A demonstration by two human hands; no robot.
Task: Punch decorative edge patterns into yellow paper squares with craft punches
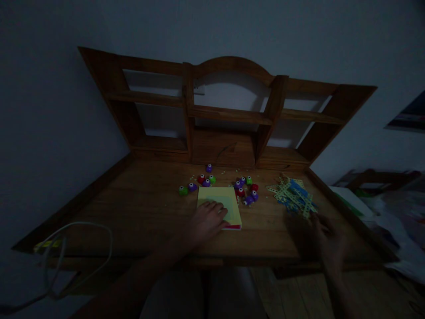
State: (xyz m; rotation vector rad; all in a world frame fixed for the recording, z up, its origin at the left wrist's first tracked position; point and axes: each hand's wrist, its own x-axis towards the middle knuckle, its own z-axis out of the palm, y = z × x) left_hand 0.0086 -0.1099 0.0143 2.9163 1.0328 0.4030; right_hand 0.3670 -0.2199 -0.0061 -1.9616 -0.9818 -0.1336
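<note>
My left hand (207, 220) lies on a yellow-covered book (235, 204) with its fingers stretched over the cover. At the right, my right hand (327, 241) is at the near edge of a heap of pale green perforated strips (299, 199) mixed with blue pieces (299, 188). Its fingers are bent together at the tip of a strip; dimness and blur hide what is between them. Behind the book sit small toy heads with one eye each, such as a green one (183, 190), a red one (201, 178) and a purple one (254, 196).
Tiny pale bits (237, 170) are scattered around the toys. The wooden desk (146, 199) has a raised shelf unit (226, 116) along its back. A white cable (109, 235) loops over the left front corner. White bags and a chair stand beyond the right edge.
</note>
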